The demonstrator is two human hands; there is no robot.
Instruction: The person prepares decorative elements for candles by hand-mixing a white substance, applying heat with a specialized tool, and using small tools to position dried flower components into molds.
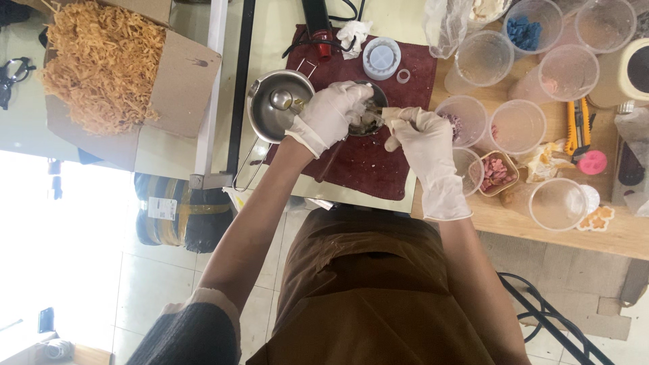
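Both my hands wear white gloves and meet over a dark red mat [378,162]. My left hand [332,113] is closed around a small metal bowl [368,120] that holds a pale lumpy mass. My right hand [420,138] grips a thin pale stick whose tip reaches into that bowl. Just left of my left hand stands a larger shiny metal pot [274,111] with a wire handle and a small metal spoon inside it.
A round pale blue mould [381,58] and a crumpled tissue lie at the mat's far edge. Several clear plastic cups [517,126], some with coloured bits, crowd the wooden table to the right, beside a yellow utility knife [579,127]. A cardboard box of shredded paper [101,64] sits far left.
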